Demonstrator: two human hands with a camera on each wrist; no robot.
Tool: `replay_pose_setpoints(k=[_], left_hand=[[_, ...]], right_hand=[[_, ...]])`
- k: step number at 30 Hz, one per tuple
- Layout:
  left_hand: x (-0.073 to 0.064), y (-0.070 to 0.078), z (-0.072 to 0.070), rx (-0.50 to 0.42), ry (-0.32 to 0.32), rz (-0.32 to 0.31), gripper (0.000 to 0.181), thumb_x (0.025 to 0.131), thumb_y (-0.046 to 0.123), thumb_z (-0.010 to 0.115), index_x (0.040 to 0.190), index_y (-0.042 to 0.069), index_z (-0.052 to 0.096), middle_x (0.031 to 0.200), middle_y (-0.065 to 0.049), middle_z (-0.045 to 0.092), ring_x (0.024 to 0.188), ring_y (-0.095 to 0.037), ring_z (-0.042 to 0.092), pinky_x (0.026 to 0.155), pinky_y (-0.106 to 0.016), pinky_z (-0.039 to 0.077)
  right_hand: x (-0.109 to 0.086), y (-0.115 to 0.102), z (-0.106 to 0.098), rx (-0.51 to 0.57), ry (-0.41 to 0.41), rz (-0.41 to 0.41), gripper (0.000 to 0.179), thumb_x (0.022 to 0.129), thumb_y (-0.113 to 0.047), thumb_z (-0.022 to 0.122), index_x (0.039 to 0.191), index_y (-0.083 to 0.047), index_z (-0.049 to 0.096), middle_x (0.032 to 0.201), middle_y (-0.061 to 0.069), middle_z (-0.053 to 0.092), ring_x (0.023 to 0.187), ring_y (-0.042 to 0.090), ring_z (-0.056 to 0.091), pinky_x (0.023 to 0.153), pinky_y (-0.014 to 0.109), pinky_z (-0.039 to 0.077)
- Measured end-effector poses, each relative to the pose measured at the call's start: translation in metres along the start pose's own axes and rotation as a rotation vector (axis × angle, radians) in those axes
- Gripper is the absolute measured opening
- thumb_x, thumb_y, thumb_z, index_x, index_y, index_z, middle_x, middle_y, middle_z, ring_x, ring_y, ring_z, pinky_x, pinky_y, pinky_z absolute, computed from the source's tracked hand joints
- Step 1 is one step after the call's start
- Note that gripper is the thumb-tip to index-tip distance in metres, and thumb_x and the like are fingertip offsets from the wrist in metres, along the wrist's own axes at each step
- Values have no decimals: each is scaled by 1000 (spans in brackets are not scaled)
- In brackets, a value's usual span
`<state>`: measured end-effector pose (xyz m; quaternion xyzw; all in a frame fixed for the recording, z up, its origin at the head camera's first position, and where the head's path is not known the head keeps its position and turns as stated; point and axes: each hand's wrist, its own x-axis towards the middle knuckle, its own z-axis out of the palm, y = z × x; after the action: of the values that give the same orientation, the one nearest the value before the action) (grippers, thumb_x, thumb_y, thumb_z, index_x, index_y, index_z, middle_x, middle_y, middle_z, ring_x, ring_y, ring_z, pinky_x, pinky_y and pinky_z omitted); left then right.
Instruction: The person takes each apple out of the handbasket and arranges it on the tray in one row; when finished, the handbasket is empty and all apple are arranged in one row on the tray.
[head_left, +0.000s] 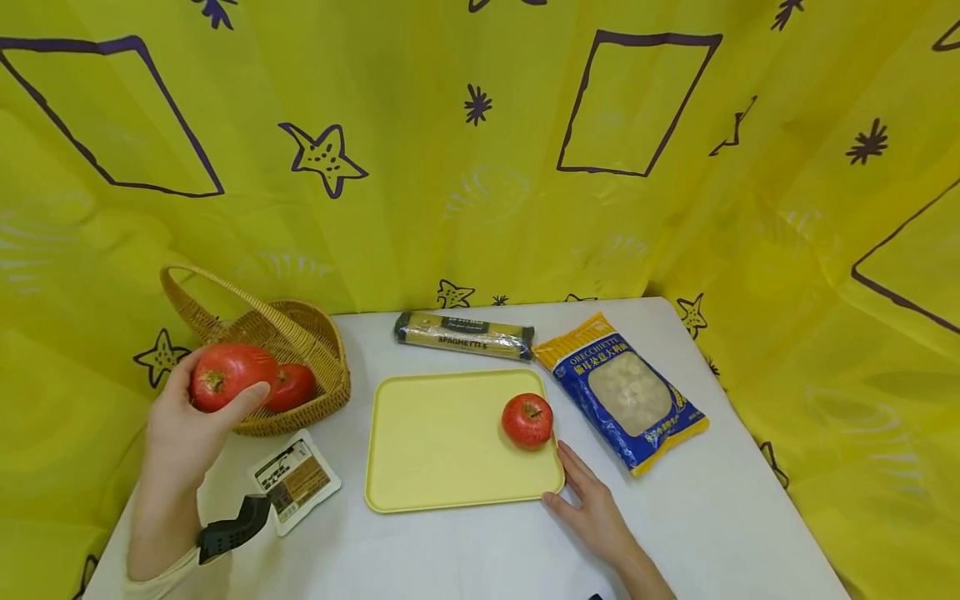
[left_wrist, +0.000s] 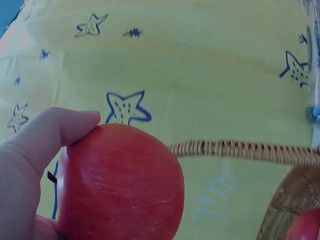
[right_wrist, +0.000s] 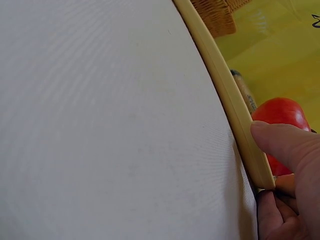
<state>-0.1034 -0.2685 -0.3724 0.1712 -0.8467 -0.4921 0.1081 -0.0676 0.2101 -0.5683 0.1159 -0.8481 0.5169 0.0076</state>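
Here's the left hand (head_left: 183, 429), fingers and thumb curled round a glossy, round red apple (head_left: 234, 373), up in front of the brown woven wicker basket (head_left: 336, 375), where a second red apple (head_left: 292, 388) sits; on the white-covered bench (head_left: 420, 558), the right hand (head_left: 588, 504) pinches a pale-yellow rectangular tray (head_left: 442, 442) at its corner, a third red apple (head_left: 528, 421) resting there.

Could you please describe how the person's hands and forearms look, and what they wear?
The left hand and right hand wear no gloves. Near the left one are a black, bent wrist device and a cream sleeve. The visible right forearm is bare.
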Motion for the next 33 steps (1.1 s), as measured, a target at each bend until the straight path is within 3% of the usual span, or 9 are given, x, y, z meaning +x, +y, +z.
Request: replay_pose_setpoints(k=[6,11,15,18,20,33], left_hand=[[-10,11,13,-7,-49,65,84,84,28,79,152,17,32,141,-16,41,115,-33,43,74,-15,42],[-18,18,28,-9,-101,174,82,81,23,82,149,15,37,135,-19,47,114,-34,47,77,-17,43],[-23,25,44,8,-143,235,81,79,23,83,147,12,39,130,-21,50,113,-37,49,84,-36,46],[-25,28,56,7,-198,239,83,79,27,84,147,11,39,129,-22,49,112,-39,50,86,-50,46],[-26,31,65,15,-238,237,85,78,32,84,147,12,38,130,-20,49,111,-38,51,86,-53,46],[-18,31,128,37,-419,325,81,76,36,84,143,10,44,126,-15,56,106,-31,57,81,-47,53]], right_hand=[[0,1,1,0,-1,5,75,83,-7,79,144,8,39,153,15,33,134,28,37,100,22,33],[-1,1,1,3,7,2,75,82,-7,79,144,7,39,153,15,33,133,28,38,100,21,33],[-1,1,0,6,12,-27,74,82,-5,78,143,9,39,152,17,33,132,29,39,100,20,33],[0,1,0,14,13,-42,73,82,-3,78,143,10,39,152,18,34,132,29,39,100,19,33],[0,0,0,18,13,-45,73,82,-2,78,142,11,39,152,19,34,132,30,39,100,20,33],[0,-2,-1,3,4,-1,74,82,-4,78,143,9,39,152,17,33,134,27,38,101,21,32]])
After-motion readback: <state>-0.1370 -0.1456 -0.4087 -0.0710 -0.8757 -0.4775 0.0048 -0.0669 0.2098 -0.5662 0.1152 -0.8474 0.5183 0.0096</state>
